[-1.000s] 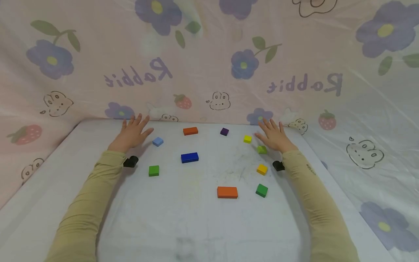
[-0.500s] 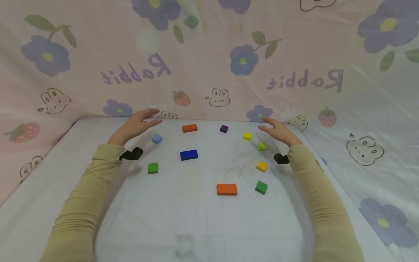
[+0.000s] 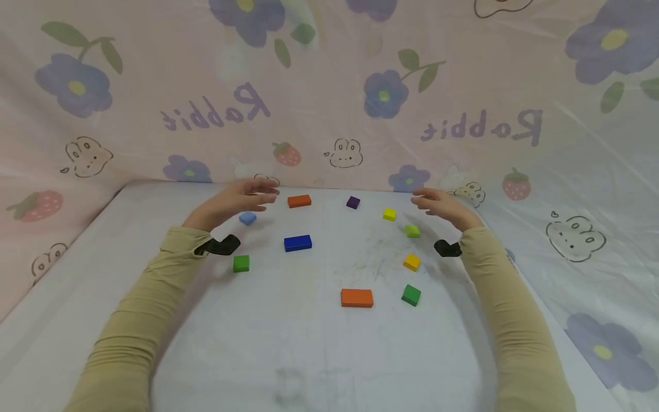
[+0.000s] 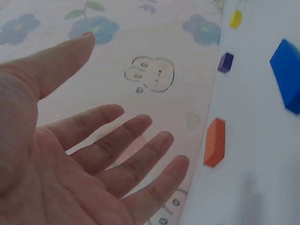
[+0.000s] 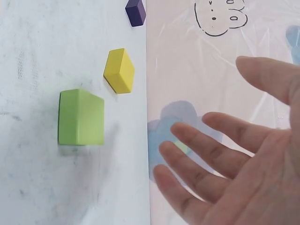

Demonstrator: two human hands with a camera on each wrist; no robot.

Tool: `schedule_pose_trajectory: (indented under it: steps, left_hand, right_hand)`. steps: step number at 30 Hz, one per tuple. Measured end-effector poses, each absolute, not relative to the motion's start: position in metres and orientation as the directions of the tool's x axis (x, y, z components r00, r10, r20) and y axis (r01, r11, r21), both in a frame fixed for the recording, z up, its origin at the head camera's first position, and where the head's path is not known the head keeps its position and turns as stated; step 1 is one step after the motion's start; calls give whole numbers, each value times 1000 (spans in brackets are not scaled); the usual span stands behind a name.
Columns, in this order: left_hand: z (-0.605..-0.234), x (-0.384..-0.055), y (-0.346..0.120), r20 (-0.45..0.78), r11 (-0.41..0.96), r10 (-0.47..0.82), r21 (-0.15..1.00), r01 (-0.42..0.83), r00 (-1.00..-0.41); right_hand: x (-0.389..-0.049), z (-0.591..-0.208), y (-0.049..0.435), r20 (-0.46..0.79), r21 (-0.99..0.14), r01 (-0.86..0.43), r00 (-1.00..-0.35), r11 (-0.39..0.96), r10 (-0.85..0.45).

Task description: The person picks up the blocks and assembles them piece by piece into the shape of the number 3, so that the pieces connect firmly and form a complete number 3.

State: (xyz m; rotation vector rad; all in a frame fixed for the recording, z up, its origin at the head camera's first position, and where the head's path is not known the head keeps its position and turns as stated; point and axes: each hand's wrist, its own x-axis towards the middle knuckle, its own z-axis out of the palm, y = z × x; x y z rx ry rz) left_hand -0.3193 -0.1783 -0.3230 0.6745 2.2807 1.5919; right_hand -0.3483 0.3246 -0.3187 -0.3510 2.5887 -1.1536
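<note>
My left hand (image 3: 234, 200) hovers at the back left of the table, fingers spread and relaxed, palm turned inward and holding nothing. In the head view it partly overlaps a light blue block (image 3: 248, 218), and an orange-red block (image 3: 299, 201) lies just right of its fingertips. My right hand (image 3: 444, 206) is likewise raised at the back right, with loose, slightly bent fingers around nothing. Nearest to it are a lime green block (image 5: 80, 117) and a yellow block (image 5: 119, 71). A small purple block (image 3: 353, 202) lies between the two hands.
A dark blue block (image 3: 298, 243) and a green block (image 3: 241, 264) lie on the left half of the white table (image 3: 247, 343). Rightward are an amber block (image 3: 412, 262), an orange block (image 3: 357, 298) and a dark green block (image 3: 411, 295). A patterned curtain (image 3: 319, 103) stands behind.
Both hands have lifted from palms-down on the table and turned palms inward. The left hand has since shifted right, over the light blue block. The blocks have stayed in place.
</note>
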Motion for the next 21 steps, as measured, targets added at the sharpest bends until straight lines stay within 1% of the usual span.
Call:
schedule_pose_trajectory:
  steps: [6, 12, 16, 21]
  left_hand:
    - [-339, -318, -169, -37, 206, 584, 973, 104, -811]
    - [-356, -315, -164, -86, 187, 595, 982, 34, -799]
    - [-364, -312, -160, -111, 203, 602, 979, 17, -791]
    - [-369, -312, -155, -140, 286, 600, 957, 48, -787]
  right_hand:
    - [-345, -320, 330, -201, -786, -74, -908, 614, -367]
    - [-346, -328, 333, -231, -814, -46, -890, 580, -394]
    - [-344, -333, 335, -244, -820, -40, -879, 572, -411]
    - [-344, -340, 338, -281, -804, -9, -875, 594, -395]
